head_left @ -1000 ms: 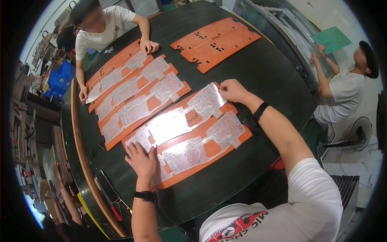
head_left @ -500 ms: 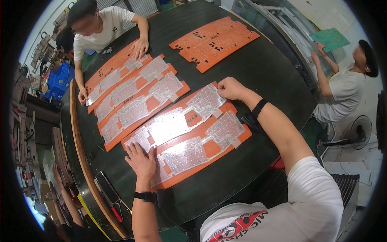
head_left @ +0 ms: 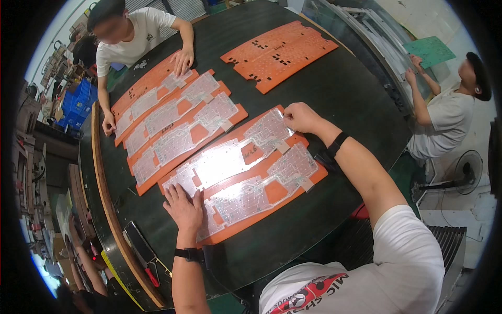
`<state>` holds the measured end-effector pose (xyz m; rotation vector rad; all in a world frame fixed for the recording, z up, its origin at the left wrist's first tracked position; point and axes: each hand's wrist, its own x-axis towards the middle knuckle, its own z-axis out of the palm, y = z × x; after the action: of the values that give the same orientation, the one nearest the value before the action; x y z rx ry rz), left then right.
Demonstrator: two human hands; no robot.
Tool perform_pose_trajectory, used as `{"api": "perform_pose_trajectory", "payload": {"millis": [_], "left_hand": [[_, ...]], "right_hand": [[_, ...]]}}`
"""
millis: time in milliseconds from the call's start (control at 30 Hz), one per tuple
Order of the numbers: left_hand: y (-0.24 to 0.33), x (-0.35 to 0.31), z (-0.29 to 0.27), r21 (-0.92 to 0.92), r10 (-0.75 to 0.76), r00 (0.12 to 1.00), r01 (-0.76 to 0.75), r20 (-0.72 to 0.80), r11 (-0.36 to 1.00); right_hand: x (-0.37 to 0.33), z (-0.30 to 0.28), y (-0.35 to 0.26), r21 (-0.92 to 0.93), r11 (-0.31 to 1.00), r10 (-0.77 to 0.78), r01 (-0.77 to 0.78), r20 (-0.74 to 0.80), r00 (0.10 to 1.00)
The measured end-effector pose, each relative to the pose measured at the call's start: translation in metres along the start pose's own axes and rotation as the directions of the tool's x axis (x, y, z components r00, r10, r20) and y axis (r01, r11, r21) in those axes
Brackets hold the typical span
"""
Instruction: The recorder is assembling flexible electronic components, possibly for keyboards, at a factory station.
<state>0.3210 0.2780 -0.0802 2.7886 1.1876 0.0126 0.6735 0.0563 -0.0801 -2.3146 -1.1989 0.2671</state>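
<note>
An orange board (head_left: 241, 197) lies in front of me, carrying two clear printed circuit films. My left hand (head_left: 184, 209) rests with fingers spread on the left end of the farther film (head_left: 219, 163), near the board's edge. At the film's far right corner, my right hand (head_left: 302, 118) is closed in a pinch on its edge. The nearer film (head_left: 243, 201) lies flat, with a small tan tab (head_left: 305, 184) at its right side; neither hand holds it. Glare covers the middle of the farther film.
Across the dark table (head_left: 334, 94), a co-worker (head_left: 133, 39) touches another film on a second orange board (head_left: 133, 99). A bare orange board (head_left: 280, 55) lies at the far right. Scissors (head_left: 151, 275) and a black blade-like tool lie left. Another person (head_left: 444, 115) holds a green sheet (head_left: 430, 51).
My hands stay almost where they were, the right still at the film's corner. The view has shifted very slightly. The co-worker's hands have barely moved.
</note>
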Motion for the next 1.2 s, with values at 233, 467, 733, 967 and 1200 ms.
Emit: {"api": "perform_pose_trajectory", "payload": {"millis": [233, 467, 733, 967, 1200], "left_hand": [[0.001, 0.000, -0.002, -0.002, -0.005, 1.000, 0.005, 0.013, 1.000], [0.001, 0.000, 0.000, -0.008, -0.001, 1.000, 0.001, 0.009, 1.000], [-0.003, -0.001, 0.005, -0.004, 0.008, 0.999, -0.008, -0.038, 1.000], [-0.004, -0.001, 0.003, 0.022, 0.035, 0.998, -0.034, -0.051, 0.999], [-0.005, -0.014, -0.001, 0.001, 0.059, 0.998, -0.059, 0.011, 0.998]], "right_hand": [[0.002, 0.001, 0.001, -0.055, 0.998, -0.004, 0.006, 0.035, 0.999], [-0.016, 0.001, -0.010, -0.127, 0.990, -0.075, 0.060, -0.121, 0.990], [-0.045, 0.013, -0.044, -0.213, 0.922, -0.334, 0.324, -0.010, 0.942], [-0.051, 0.013, -0.047, -0.344, 0.898, -0.238, 0.275, 0.146, 0.960], [-0.056, 0.012, -0.055, -0.323, 0.907, -0.229, 0.269, 0.157, 0.961]]}}
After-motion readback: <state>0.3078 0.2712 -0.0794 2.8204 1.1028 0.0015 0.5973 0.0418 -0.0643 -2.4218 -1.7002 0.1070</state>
